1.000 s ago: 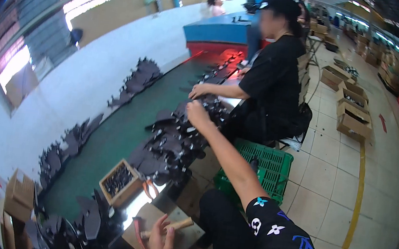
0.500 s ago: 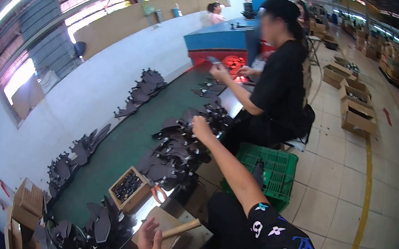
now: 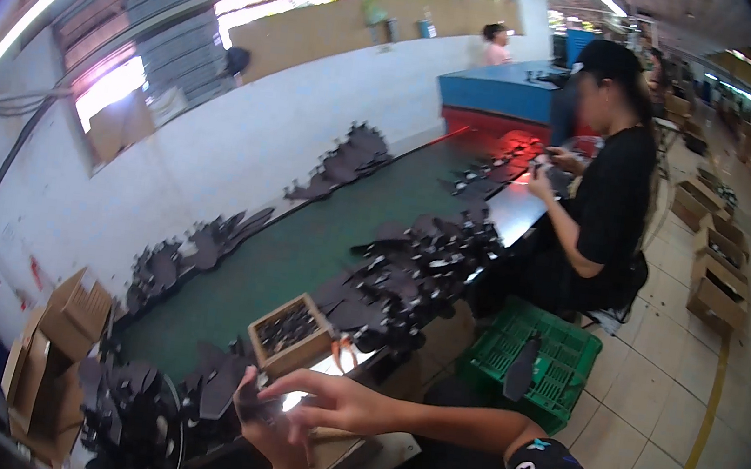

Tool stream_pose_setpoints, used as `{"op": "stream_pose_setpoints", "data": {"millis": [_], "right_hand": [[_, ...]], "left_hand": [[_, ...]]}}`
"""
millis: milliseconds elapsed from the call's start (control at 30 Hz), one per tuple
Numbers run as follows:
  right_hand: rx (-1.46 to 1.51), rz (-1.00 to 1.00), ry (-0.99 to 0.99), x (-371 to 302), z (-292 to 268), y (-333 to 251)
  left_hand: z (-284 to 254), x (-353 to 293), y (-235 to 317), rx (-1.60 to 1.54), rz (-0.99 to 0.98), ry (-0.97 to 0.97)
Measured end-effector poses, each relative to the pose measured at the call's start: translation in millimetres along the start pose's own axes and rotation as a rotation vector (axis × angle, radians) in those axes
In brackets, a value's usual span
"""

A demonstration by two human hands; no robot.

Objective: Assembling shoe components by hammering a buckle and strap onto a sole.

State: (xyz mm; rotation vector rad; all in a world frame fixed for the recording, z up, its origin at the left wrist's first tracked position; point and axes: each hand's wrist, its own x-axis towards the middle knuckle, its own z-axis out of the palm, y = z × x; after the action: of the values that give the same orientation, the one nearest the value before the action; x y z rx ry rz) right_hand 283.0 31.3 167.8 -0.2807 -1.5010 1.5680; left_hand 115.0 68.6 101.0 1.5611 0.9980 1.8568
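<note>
Near the front edge of the workbench, my two hands meet. My left hand (image 3: 269, 428) is raised with its fingers curled around something small and dark that I cannot make out. Reaching across from the right, my right hand (image 3: 338, 404) has its forefinger stretched to the left hand, its fingers apart and partly blurred. Just beyond them stands a wooden box (image 3: 290, 353) of small dark parts, with orange-handled pliers (image 3: 342, 352) beside it. A brownish block (image 3: 337, 455) is partly hidden below my right hand.
Dark flat pieces form a heap (image 3: 399, 275) along the green bench top (image 3: 250, 261), with more by the wall. Cardboard boxes (image 3: 69, 328) stand at left. A green crate (image 3: 534, 357) sits on the floor at right. A co-worker in black (image 3: 611, 188) handles a piece farther along.
My right hand has come back from the heap to my left hand, which has risen and curled. The view has turned left. The co-worker's hands have drawn closer to their body.
</note>
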Motion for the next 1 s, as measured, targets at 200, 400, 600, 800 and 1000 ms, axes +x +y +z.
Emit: {"op": "stream_pose_setpoints", "data": {"millis": [200,400,600,800,1000], "right_hand": [[-1.602,-0.033,0.254,-67,-50,131],[-1.441,0.217,0.481,-133,-65,163],[-0.828,0.276,1.003,-215,-51,136],[-0.118,0.138,1.355,-242,-31,93],[-0.009,0.090,1.428,-226,-31,94]], "left_hand": [[-37,9,41,0.031,-0.143,0.013],[-29,-20,33,-0.277,-0.487,0.000],[-16,-67,-49,1.140,-0.347,-0.382],[35,35,-85,0.917,0.155,-0.492],[64,150,-221,0.930,0.229,-0.665]]}}
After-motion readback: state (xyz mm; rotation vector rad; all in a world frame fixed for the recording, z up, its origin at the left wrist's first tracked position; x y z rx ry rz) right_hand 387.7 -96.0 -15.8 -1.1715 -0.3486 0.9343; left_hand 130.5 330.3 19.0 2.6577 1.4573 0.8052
